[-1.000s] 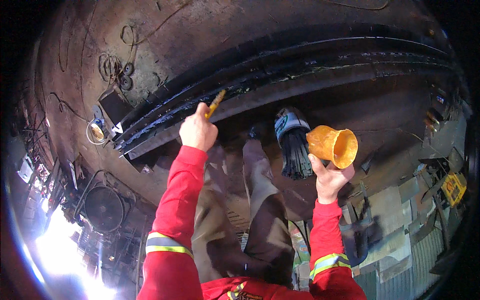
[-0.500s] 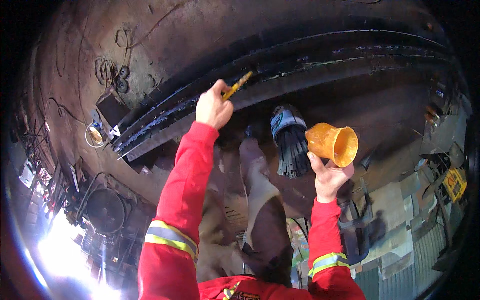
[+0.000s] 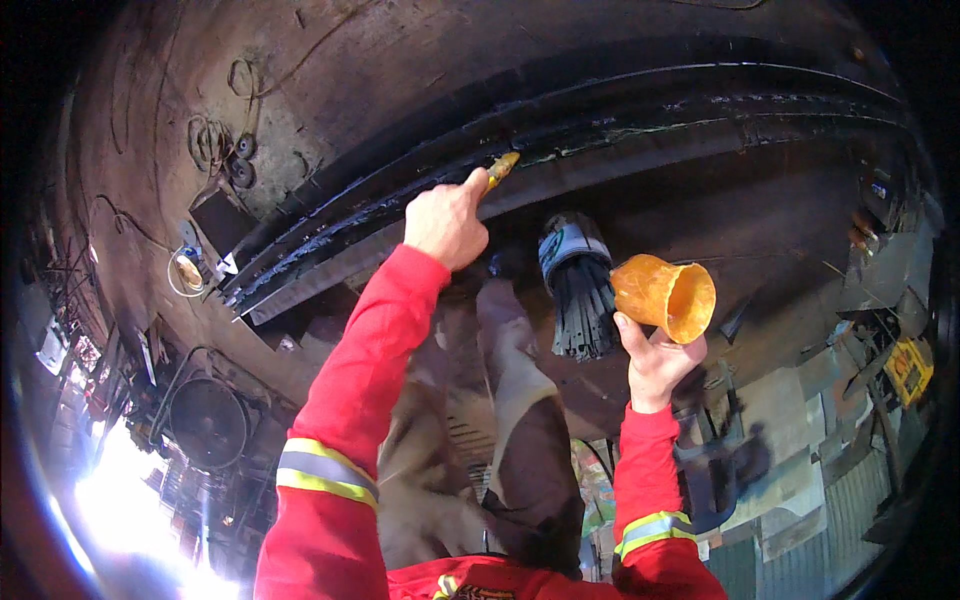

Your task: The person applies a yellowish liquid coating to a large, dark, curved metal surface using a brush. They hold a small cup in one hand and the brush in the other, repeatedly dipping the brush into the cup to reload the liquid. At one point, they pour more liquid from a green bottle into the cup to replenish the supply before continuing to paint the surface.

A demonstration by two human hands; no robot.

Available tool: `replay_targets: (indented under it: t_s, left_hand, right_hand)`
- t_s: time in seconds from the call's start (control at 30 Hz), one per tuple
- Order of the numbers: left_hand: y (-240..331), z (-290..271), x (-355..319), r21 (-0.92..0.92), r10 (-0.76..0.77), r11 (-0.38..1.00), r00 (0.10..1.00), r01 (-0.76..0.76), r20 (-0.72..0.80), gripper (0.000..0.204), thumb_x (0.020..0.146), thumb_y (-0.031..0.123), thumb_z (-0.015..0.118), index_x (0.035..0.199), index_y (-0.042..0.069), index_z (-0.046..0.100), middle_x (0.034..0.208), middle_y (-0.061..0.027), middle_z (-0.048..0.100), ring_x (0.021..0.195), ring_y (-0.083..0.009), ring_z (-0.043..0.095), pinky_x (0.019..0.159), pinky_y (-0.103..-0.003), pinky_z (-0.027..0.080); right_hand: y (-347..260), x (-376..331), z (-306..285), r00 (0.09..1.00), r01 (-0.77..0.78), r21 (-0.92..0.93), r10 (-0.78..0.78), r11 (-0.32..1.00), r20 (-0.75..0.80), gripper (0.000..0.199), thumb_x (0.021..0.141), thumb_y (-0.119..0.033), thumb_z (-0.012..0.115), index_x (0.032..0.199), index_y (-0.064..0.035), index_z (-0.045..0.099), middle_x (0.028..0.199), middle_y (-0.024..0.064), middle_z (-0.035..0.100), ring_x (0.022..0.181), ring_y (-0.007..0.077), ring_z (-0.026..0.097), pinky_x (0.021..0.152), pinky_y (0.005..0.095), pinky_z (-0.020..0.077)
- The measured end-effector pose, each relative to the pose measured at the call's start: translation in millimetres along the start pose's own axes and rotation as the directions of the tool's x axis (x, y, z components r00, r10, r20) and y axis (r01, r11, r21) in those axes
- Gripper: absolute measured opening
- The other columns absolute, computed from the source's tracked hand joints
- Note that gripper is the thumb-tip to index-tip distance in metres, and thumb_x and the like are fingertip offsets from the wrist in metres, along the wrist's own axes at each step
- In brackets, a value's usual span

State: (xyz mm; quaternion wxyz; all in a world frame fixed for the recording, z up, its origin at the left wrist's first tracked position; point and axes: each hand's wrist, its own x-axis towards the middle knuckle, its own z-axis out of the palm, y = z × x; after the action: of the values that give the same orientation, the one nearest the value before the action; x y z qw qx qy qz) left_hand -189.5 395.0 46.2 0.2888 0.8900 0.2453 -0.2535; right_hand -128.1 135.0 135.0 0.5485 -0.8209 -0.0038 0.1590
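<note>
Lower left of the frame: a glare of bright light, with a round black fan (image 3: 208,424) just above and to the right of it. Left of centre, upper half: a small pale coil of wire or hose (image 3: 186,271) beside dark fittings on a curved, grimy metal surface (image 3: 330,70) that fills the upper part of the frame. Running from left of centre up toward the upper right: a long dark steel beam (image 3: 640,120) with wet, glossy black edges. Centre, upper half: left hand (image 3: 445,225), at the end of a red sleeve with a reflective band (image 3: 327,470), clenched around a small brush (image 3: 500,166) with a yellowish handle; the tip of the brush lies on the beam's black edge. Centre, below the hand: a second person's legs in dirt-stained trousers (image 3: 520,420), seen between the two red sleeves. Right of centre: a black-bristled brush (image 3: 578,290) with a pale band around its head, bristles pointing down, just beside the right hand's load. Right of centre, middle height: right hand (image 3: 655,360), grasping an orange-yellow cup-shaped container (image 3: 668,293) from below, its open mouth tilted toward the right. Far right edge: a yellow box-like object (image 3: 908,368) among cluttered metal frames, too small to identify.
</note>
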Motion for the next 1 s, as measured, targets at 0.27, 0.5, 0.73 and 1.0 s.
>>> replay_targets:
  t_s: [0.27,0.5,0.73,1.0]
  left_hand:
    - [-11.0,4.8,-0.7,-0.054,-0.143,0.989,0.989,0.141,-0.032,0.038,0.07,0.002,0.057,0.106,0.011,0.058,0.083,-0.0257,0.066,0.082,-0.0474,0.063,0.071,-0.055,0.049]
    - [-18.9,-6.8,-21.0,-0.222,-0.091,0.972,0.994,0.077,-0.054,0.036,0.071,-0.001,0.054,0.105,0.01,0.058,0.082,-0.0262,0.065,0.083,-0.0464,0.063,0.071,-0.054,0.048]
    - [-19.0,-2.9,-6.7,-0.229,0.029,0.973,1.0,-0.027,0.007,0.043,0.069,-0.002,0.053,0.111,0.008,0.057,0.084,-0.0266,0.065,0.083,-0.0424,0.065,0.071,-0.048,0.049]
    - [-95.2,0.1,-44.5,-0.55,-0.143,0.82,0.987,0.158,0.071,0.038,0.08,0.008,0.056,0.117,-0.001,0.058,0.08,-0.0095,0.061,0.071,-0.017,0.057,0.069,-0.033,0.047]
  right_hand:
    - [-0.5,-0.8,6.9,0.999,0.016,-0.022,-0.015,1.0,0.039,0.047,0.066,-0.008,0.088,0.105,0.0041,0.065,0.098,0.0087,0.071,0.088,0.0168,0.069,0.082,0.0314,0.0528]
    - [1.6,-3.5,11.7,0.999,0.026,-0.063,-0.023,0.998,0.045,0.049,0.065,-0.009,0.089,0.106,0.0037,0.065,0.099,0.0085,0.071,0.088,0.0162,0.068,0.081,0.0312,0.0528]
    - [2.3,-4.3,16.0,0.994,0.102,-0.143,-0.094,0.984,0.058,0.049,0.065,-0.011,0.089,0.106,0.0027,0.066,0.099,0.0085,0.072,0.088,0.0168,0.068,0.08,0.0311,0.0529]
    - [-7.1,-9.1,40.6,0.996,0.018,-0.08,-0.011,0.997,0.093,0.051,0.068,-0.014,0.09,0.109,0.0014,0.065,0.115,0.0085,0.066,0.096,0.0163,0.066,0.087,0.0314,0.0524]
